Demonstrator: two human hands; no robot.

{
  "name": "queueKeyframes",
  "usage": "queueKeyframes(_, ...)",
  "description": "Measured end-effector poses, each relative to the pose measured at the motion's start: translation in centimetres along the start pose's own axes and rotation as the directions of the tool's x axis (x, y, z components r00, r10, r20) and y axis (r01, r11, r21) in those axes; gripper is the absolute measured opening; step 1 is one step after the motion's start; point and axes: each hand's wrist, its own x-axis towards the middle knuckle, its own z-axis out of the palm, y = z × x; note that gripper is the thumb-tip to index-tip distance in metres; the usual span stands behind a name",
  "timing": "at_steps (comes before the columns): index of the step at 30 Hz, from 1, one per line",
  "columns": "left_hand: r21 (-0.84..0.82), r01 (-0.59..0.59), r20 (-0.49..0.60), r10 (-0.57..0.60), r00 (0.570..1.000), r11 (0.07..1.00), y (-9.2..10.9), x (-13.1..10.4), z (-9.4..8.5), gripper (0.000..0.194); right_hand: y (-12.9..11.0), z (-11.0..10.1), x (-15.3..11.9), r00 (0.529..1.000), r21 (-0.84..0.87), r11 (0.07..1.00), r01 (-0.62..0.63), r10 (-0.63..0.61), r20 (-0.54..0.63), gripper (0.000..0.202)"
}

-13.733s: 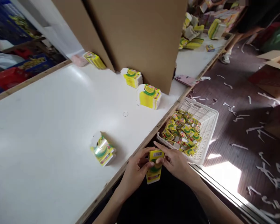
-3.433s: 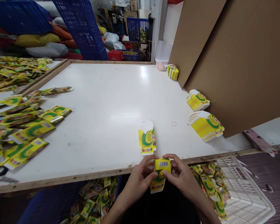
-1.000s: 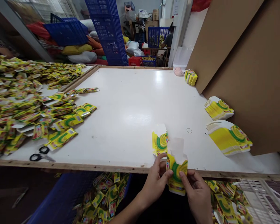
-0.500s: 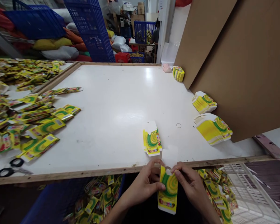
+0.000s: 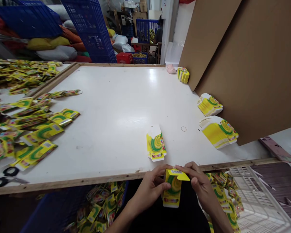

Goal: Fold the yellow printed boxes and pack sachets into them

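Note:
A small yellow and green box [image 5: 174, 191] is held upright over my lap, just below the table's front edge. My left hand [image 5: 153, 187] grips its left side, thumb on the front face. My right hand [image 5: 196, 178] is at the box's top right, fingers closed at the top flap, which bears a barcode and sticks out to the right. Beyond my hands, a small stack of flat yellow cartons [image 5: 156, 144] lies on the white table [image 5: 121, 129].
Many cartons [image 5: 41, 132] are heaped at the left, with black scissors [image 5: 7, 178] nearby. Stacks of flat cartons [image 5: 218, 131] stand at the right by brown cardboard [image 5: 257, 74]. A white basket [image 5: 259, 200] and a blue bin [image 5: 53, 207] flank my lap. A person [image 5: 159, 34] sits far back.
The box's top flap has been folded over, so its barcode now shows. My right hand has moved up slightly, over the top. The view has shifted a little, moving the table's contents left.

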Motion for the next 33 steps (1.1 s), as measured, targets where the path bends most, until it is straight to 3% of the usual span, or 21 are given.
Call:
queueKeyframes(3,0.130,-0.014,-0.070,0.023,0.997,0.991,-0.3,0.1,0.5,0.044,-0.3,0.5,-0.1,0.980,0.085,0.978,-0.188,0.182,0.077,0.040)
queueKeyframes(6,0.146,-0.029,-0.035,0.035,0.999,0.989,-0.1,0.1,0.8,0.047,-0.1,1.2,-0.1,0.964,0.089,0.962,-0.259,0.253,0.079,0.037)
queueKeyframes(10,0.081,-0.036,-0.002,0.036,0.999,0.996,0.4,0.1,0.9,0.050,0.2,1.5,0.1,0.967,-0.099,0.962,-0.254,0.254,-0.012,0.031)
queueKeyframes(15,-0.036,-0.029,0.002,0.029,1.000,0.999,0.4,0.3,1.0,0.052,-0.4,1.5,0.3,0.967,-0.317,0.917,-0.242,0.254,-0.003,0.038)
queueKeyframes(25,0.106,-0.015,-0.017,0.016,1.000,0.994,0.4,0.4,1.3,0.049,0.2,1.3,0.2,0.965,-0.359,0.898,-0.254,0.258,-0.038,0.035)
queueKeyframes(30,-0.069,-0.003,0.001,0.003,1.000,0.998,0.6,0.5,1.0,0.046,0.7,0.7,-0.2,0.977,-0.145,0.976,-0.162,0.180,0.116,0.056)
queueKeyframes(33,-0.137,0.015,0.016,-0.013,1.000,0.991,0.5,0.5,1.2,0.047,0.5,0.6,-0.2,0.991,-0.073,0.991,-0.117,0.121,0.059,0.050)
